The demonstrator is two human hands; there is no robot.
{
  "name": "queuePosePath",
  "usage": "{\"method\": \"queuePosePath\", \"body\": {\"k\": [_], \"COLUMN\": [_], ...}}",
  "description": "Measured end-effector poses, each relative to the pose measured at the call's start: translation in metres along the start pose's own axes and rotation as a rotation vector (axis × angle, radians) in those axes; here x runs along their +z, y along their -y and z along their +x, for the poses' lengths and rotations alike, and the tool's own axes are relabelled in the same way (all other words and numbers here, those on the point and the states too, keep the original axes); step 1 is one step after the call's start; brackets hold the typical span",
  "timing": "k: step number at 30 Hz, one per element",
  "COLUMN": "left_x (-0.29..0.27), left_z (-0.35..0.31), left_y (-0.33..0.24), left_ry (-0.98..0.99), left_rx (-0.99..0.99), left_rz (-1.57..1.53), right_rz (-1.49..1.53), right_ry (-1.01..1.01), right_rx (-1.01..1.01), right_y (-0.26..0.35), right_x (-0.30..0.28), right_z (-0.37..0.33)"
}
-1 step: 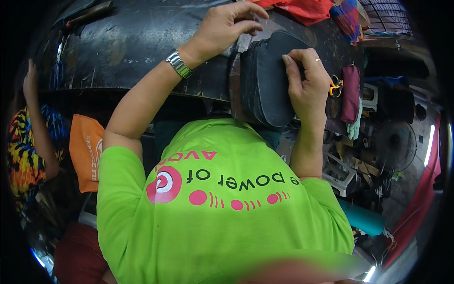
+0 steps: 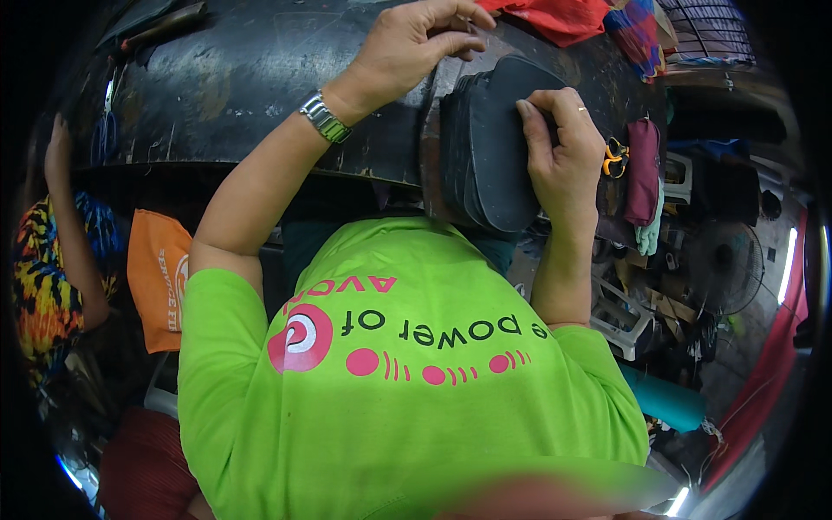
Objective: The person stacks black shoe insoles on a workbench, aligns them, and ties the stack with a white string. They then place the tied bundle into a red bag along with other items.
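A stack of dark, rounded flat pieces (image 2: 503, 147) lies at the table's near edge, its layers slightly fanned along the left side. My right hand (image 2: 562, 130) is curled at the stack's right side. Its thumb and forefinger come together over the top piece; whether they pinch anything is hidden. Beyond the stack's far left corner, my left hand (image 2: 420, 43) hangs with bent fingers. A gap shows between its thumb and forefinger, and I see nothing held there. A metal watch (image 2: 326, 118) circles my left wrist.
The dark worn table (image 2: 217, 113) holds orange-handled scissors (image 2: 616, 158) and a maroon pouch (image 2: 642, 160) at right. Red cloth (image 2: 563, 17) lies at the back. Blue-handled scissors (image 2: 106, 130) lie at left, near another person's arm (image 2: 74, 217). A fan (image 2: 724, 264) stands at right.
My left wrist has shifted slightly to the left, and its fingertips have moved a little. The other person's hand at the far left is slightly lower. My right hand has barely moved.
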State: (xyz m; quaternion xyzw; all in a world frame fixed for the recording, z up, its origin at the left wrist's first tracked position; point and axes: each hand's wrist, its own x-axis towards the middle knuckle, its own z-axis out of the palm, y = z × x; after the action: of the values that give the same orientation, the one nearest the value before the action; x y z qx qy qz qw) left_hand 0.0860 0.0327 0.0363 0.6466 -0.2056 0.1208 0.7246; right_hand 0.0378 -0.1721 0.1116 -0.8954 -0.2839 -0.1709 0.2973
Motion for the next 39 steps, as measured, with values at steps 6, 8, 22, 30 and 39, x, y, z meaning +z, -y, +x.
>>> {"method": "queuePosePath", "body": {"k": [6,8,22,30,39], "left_x": [0.003,0.01,0.017,0.014,0.018], "left_z": [0.0,-0.001,0.007,0.011,-0.002], "left_y": [-0.046,-0.057,-0.061,-0.065,-0.071], "left_ry": [0.13,0.181,0.234,0.283,0.298], "left_rx": [-0.027,0.007,0.192,0.0,0.477], "left_rz": [-0.132,-0.098,0.243,-0.071,0.343], "right_rz": [0.03,0.143,0.283,0.249,0.399], "right_ry": [-0.029,-0.023,-0.007,-0.048,-0.04], "right_rx": [0.047,0.148,0.268,0.25,0.197], "right_y": [0.002,0.004,0.012,0.011,0.0], "right_x": [-0.001,-0.002,-0.001,0.006,0.01], "right_z": [-0.001,-0.002,-0.003,-0.004,-0.009]}}
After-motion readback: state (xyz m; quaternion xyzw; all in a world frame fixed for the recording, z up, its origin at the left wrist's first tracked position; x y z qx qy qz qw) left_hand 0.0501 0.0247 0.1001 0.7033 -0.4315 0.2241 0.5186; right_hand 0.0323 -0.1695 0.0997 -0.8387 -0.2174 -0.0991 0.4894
